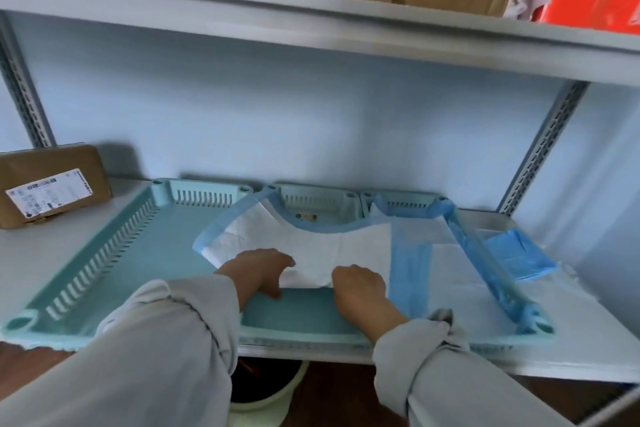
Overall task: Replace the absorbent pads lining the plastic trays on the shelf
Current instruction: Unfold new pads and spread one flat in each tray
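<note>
On the grey metal shelf (62, 246), three pale teal slotted plastic trays lie side by side: left tray (114, 253), middle tray (298, 312), right tray (533, 319). A white absorbent pad with blue plastic borders (311, 239) lies part-spread and crumpled over the middle tray, its far edge riding up the back wall and its left corner overhanging the left tray. Left hand (258, 269) and right hand (362, 288) each hold the pad's near edge, fingers curled over it (a closed grip on both sides, as far as can be judged). A second pad (446, 274) already lines the right tray; folded blue pads (516, 256) lie just beyond it. Risk: uneven pulling would probably leave the pad skewed or bunched, exposing bare tray floor; its rumpled far edge may catch on the wall. Its long axis appears to run left to right, across the tray's front-to-back length, so it likely needs turning.
</note>
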A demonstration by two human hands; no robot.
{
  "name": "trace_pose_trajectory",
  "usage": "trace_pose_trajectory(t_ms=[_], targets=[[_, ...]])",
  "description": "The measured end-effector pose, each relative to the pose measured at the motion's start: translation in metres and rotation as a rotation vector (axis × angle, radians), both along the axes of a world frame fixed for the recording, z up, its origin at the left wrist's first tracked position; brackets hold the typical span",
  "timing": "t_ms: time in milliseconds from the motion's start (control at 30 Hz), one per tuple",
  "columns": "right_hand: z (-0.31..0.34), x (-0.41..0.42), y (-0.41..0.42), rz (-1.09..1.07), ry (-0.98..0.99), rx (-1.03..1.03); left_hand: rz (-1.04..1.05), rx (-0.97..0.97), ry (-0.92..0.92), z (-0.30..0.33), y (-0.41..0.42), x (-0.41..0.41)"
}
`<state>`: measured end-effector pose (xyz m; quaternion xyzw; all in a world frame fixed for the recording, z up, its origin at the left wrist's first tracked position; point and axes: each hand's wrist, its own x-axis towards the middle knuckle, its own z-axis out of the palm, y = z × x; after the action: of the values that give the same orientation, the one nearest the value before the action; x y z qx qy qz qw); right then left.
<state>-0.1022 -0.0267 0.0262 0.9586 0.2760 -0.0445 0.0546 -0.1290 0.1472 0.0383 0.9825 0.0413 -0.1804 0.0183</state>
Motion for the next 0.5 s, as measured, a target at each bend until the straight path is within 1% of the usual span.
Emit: trace_pose_trajectory(t_ms=[33, 67, 133, 167, 200, 300, 333, 400, 467, 500], targets=[[0.004, 0.001, 0.005, 0.006, 0.068, 0.038, -0.032, 0.000, 0.029, 0.002, -0.003, 0.000], [0.009, 0.002, 0.009, 0.014, 0.213, 0.079, -0.048, 0.019, 0.038, 0.003, -0.007, -0.001], [0.016, 0.005, 0.014, -0.029, 0.607, 0.118, -0.055, 0.054, -0.004, 0.000, -0.008, -0.002], [0.019, 0.007, 0.014, -0.053, 0.700, 0.126, -0.052, 0.057, -0.008, -0.002, -0.007, -0.003], [0.020, 0.012, 0.011, -0.072, 0.694, 0.161, -0.043, 0.042, 0.021, -0.005, -0.006, -0.004], [0.011, 0.038, -0.008, -0.178, 0.434, 0.322, -0.016, -0.008, 0.202, -0.006, -0.011, -0.007], [0.009, 0.046, -0.015, -0.251, 0.384, 0.368, -0.008, -0.011, 0.192, -0.005, -0.015, -0.007], [0.007, 0.056, -0.030, -0.408, 0.357, 0.448, 0.029, -0.031, 0.059, -0.003, -0.026, 0.000], [0.006, 0.063, -0.045, -0.521, 0.348, 0.528, 0.064, -0.141, -0.079, -0.006, -0.039, 0.013], [0.005, 0.064, -0.052, -0.567, 0.352, 0.585, 0.070, -0.210, -0.114, -0.008, -0.047, 0.020]])
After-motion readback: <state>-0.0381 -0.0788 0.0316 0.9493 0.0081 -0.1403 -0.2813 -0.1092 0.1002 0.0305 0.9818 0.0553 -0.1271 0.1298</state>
